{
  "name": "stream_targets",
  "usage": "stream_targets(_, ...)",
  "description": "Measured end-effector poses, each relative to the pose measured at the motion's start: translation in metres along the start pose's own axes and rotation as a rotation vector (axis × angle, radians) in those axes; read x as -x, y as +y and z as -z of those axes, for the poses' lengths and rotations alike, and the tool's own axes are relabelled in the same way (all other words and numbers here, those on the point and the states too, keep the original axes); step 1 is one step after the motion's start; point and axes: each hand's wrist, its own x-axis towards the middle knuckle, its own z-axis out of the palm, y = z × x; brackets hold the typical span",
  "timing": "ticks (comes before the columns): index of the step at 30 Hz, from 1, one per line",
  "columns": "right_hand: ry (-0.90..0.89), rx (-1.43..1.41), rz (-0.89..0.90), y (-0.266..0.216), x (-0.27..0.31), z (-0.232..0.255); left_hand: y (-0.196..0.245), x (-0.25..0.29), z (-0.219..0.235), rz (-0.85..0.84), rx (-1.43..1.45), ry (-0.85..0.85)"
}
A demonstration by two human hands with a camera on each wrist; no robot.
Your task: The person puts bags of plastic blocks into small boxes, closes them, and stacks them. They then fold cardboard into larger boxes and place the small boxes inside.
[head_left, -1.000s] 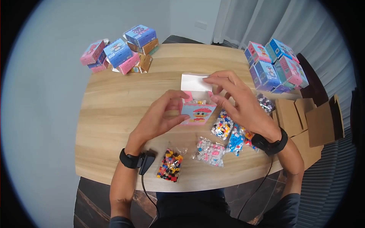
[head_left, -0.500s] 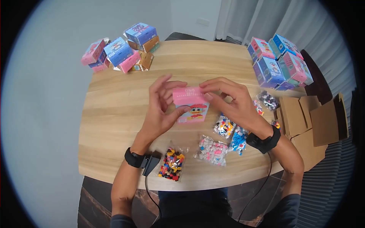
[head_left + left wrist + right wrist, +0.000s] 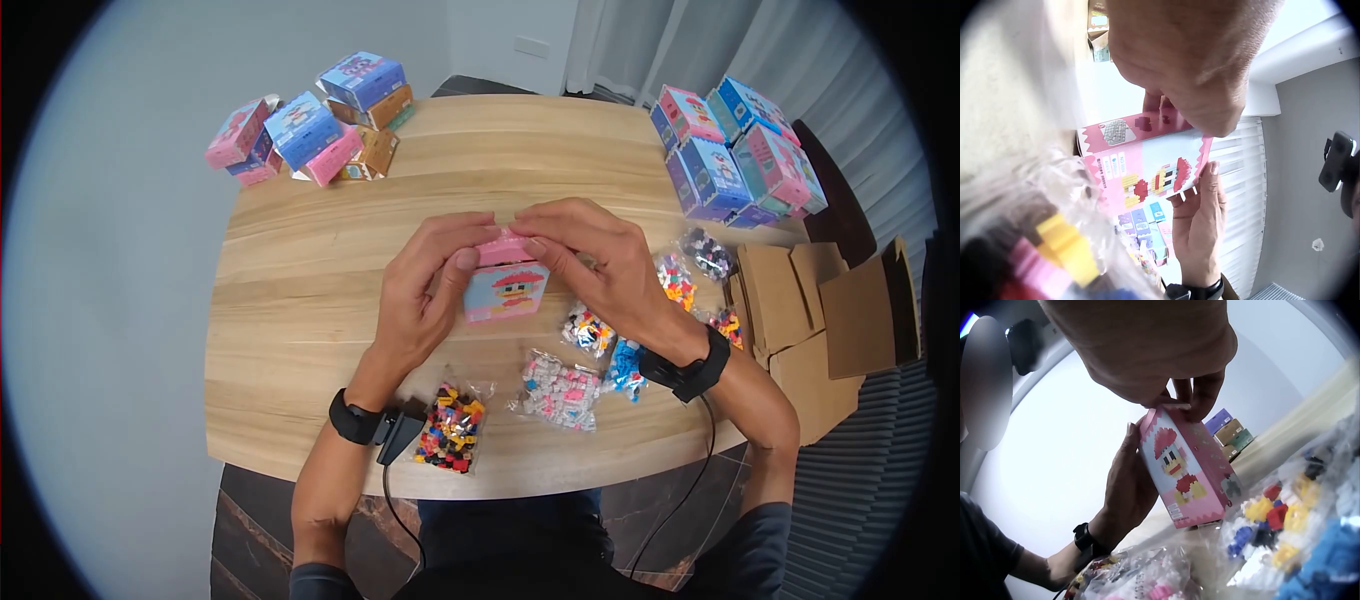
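A small pink and light-blue toy brick box (image 3: 506, 293), with a blocky red-capped figure on its front, stands upright on the table between both hands. Its pink lid flap slants down at the top, leaving a narrow dark gap above the front panel. My left hand (image 3: 425, 280) holds the box's upper left, thumb near the front edge and fingers over the top. At the upper right, my right hand (image 3: 600, 265) pinches the lid edge, its fingers bent over the top. The right wrist view shows the box (image 3: 1180, 469) from the front and one side.
Bags of colourful bricks lie nearby: a multicoloured bag (image 3: 450, 430) near the front edge, a white and pink bag (image 3: 560, 392), and several more at right. Box stacks stand at back left (image 3: 305, 130) and back right (image 3: 715, 180). An opened cardboard carton (image 3: 790, 310) sits right.
The lid, upright and showing its white inside a second ago, has folded forward over the box. My left hand has moved up onto the top edge beside the right one.
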Motion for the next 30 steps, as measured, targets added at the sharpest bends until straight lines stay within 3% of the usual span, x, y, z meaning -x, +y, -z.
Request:
stream_targets(5,0.025,0.026,0.005,0.004,0.008,-0.003,0.006,-0.003,0.001,-0.068,-0.142,-0.088)
stream_targets(9,-0.068,0.05,0.04,0.003,0.009,0.008,0.01,-0.006,0.009,-0.122,-0.22,-0.225)
stream_targets(11,-0.122,0.136,0.093,0.0,0.011,0.01,0.015,-0.006,0.016,-0.084,-0.216,-0.245)
stream_targets(13,-0.088,0.042,0.046,0.003,0.013,0.006,0.01,-0.008,0.02,-0.088,-0.194,-0.271)
stream_targets(15,-0.041,0.124,0.044,0.01,0.018,-0.003,-0.002,-0.001,0.016,0.027,-0.126,-0.096)
stream_targets(16,0.022,0.203,0.084,0.008,0.019,-0.011,0.001,-0.001,0.009,-0.002,-0.104,-0.108)
stream_targets(18,-0.034,0.281,0.002,-0.023,0.012,-0.018,0.009,-0.001,0.002,0.393,0.172,0.391)
stream_targets(21,-0.008,0.414,0.077,-0.031,0.01,-0.038,0.017,0.004,-0.007,0.45,0.192,0.406)
stream_targets(22,-0.01,0.386,0.057,-0.032,0.008,-0.033,0.013,0.005,-0.008,0.462,0.387,0.346)
stream_targets(23,0.0,0.394,0.054,-0.026,0.005,-0.029,0.012,0.005,-0.008,0.456,0.391,0.334)
stream_targets(25,0.119,0.42,0.109,-0.001,-0.004,-0.015,0.01,0.001,-0.005,0.348,0.596,0.319)
stream_targets(27,0.282,0.636,0.128,0.027,-0.022,0.022,0.014,-0.003,-0.002,0.343,0.541,0.317)
stream_targets(30,0.369,0.979,-0.025,0.088,-0.045,0.094,-0.011,0.004,0.006,0.369,0.305,0.254)
